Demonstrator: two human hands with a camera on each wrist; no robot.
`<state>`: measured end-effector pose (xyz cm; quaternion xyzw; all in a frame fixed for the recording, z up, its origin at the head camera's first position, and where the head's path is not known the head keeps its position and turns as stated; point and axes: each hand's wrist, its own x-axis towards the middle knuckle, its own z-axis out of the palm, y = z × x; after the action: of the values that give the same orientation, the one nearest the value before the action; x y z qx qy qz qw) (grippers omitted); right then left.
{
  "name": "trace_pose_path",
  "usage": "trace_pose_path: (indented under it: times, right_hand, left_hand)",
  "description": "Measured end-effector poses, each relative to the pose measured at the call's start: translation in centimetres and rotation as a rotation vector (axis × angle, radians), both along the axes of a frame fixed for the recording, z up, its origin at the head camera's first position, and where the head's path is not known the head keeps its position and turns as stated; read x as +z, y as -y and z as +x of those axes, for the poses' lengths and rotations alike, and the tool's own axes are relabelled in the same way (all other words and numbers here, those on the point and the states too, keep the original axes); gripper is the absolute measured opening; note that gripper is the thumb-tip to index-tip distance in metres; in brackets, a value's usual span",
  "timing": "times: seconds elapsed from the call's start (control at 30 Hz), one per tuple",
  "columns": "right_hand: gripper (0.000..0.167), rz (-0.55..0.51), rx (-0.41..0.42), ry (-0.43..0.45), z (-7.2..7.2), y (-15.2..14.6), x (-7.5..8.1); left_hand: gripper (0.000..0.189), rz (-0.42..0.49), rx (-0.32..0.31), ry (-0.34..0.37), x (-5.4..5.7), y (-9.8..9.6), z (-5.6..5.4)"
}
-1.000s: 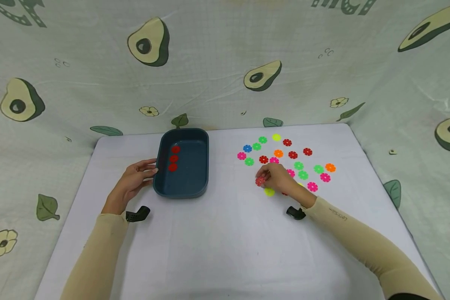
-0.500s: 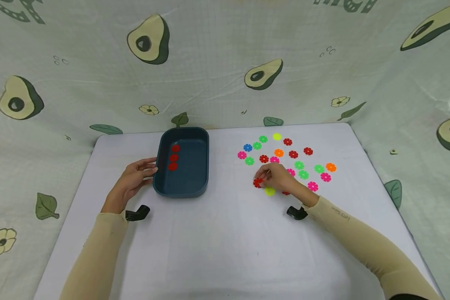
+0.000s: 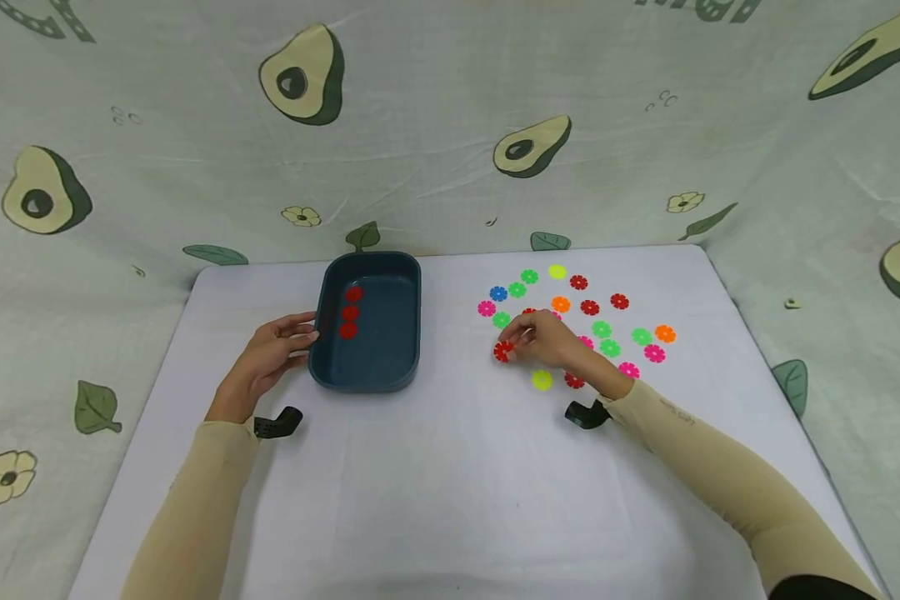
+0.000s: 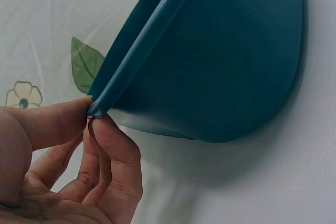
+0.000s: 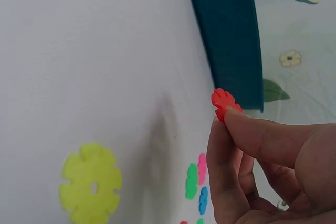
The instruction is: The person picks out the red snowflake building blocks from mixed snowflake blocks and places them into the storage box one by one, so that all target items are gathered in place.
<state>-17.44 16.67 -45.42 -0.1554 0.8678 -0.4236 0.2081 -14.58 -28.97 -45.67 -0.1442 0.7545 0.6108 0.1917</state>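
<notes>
My left hand (image 3: 273,354) pinches the left rim of a dark blue tray (image 3: 390,367) between thumb and fingers; the left wrist view shows the thumb on top of the rim (image 4: 152,35). Three red notched discs (image 3: 350,312) lie in a column inside the tray. Between the thumb and index finger of my right hand (image 3: 547,337) is another red notched disc (image 5: 223,100), held above the white table. In the right wrist view it stands out past the fingertips, with the tray beyond it. Below that hand lie a yellow disc (image 3: 542,380) and a red disc (image 3: 574,380).
Scattered over the right of the table (image 3: 435,500) are several notched discs, among them green (image 3: 602,329), orange (image 3: 665,333), pink (image 3: 654,354) and blue (image 3: 498,293). A patterned cloth (image 3: 420,125) hangs behind. Black wrist mounts (image 3: 587,414) stick out near both hands.
My right hand has lifted the red disc and shifted slightly left and away from me, uncovering another red disc near its wrist. My left hand and the tray have stayed in place.
</notes>
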Motion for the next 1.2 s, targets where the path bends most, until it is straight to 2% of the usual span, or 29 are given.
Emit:
trace_pose_path:
  times: [0.33,1.2]
  right_hand:
    - [0.023,-0.042,-0.009,0.055,-0.4,1.4,1.1]
    - [0.023,-0.128,0.061,0.027,-1.5,7.3,2.6]
  left_hand:
    - [0.06,-0.001,0.005,0.003,0.0,-0.1,-0.1]
    - [0.061,0.006,-0.006,-0.005,0.0,0.2,0.0]
